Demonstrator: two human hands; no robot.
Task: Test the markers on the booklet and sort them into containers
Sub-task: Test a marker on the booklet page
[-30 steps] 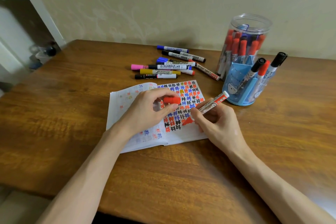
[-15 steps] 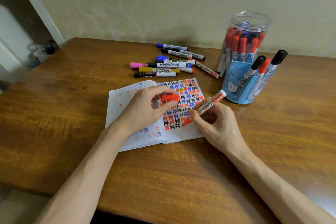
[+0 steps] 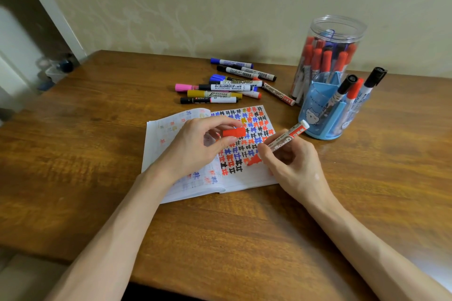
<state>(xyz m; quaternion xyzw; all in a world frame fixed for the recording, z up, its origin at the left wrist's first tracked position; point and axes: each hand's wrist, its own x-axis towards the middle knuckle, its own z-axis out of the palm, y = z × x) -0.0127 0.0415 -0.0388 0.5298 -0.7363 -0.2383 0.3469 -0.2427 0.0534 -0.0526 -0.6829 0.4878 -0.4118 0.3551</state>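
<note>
— So, how are the hands set?

— Both forearms reach in from the near edge over the wooden tabletop point(image 3: 73, 178). The right hand point(image 3: 293, 161) is curled round a red whiteboard marker point(image 3: 291, 134), pen-fashion. The barrel slants up to the right and the red tip meets the booklet point(image 3: 249, 178) at a red blotch. The left hand point(image 3: 195, 149) hangs over the same open page and pinches the red cap point(image 3: 234, 132) between thumb and forefinger. The cap lies level, just left of the marker and apart from it.

— And around them?

— The booklet lies open at mid-table, its right page packed with rows of red, blue and black marks; the left hand hides part of them. Behind, to the right, stands a clear plastic jar point(image 3: 342, 32) full of upright markers, mostly red-capped. A blue pen holder point(image 3: 318, 105) stands in front of it, covering its lower part, with three markers leaning out. Beyond the booklet a heap of loose markers point(image 3: 227, 87) lies on the wood: pink, yellow, blue, black.
</note>
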